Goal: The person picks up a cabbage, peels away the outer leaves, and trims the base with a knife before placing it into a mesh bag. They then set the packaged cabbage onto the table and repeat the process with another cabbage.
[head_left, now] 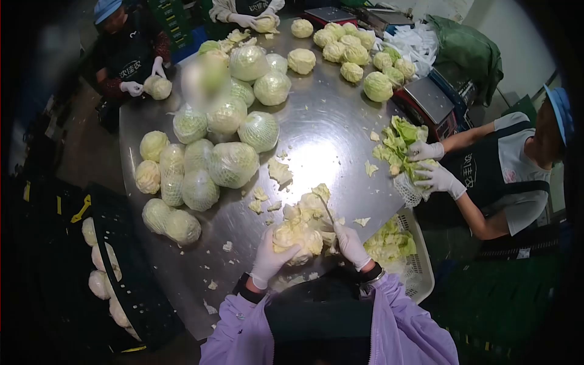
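A pale cabbage (299, 241) with loosened outer leaves sits low on the metal table in front of me. My left hand (269, 257), in a white glove, is closed around its left side. On the other side my right hand (351, 245), also gloved, grips a knife (327, 208) whose thin blade points away from me beside the cabbage leaves. The knife's handle is hidden in the fingers. Torn leaf pieces (280, 171) lie on the table beyond the cabbage.
Net-wrapped cabbages (233, 164) crowd the table's left; bare cabbages (355, 55) sit at the back right. A white basket (422, 261) of leaves stands by my right arm. A dark crate (115, 267) of cabbages is at left. Co-workers handle cabbages around the table (316, 125).
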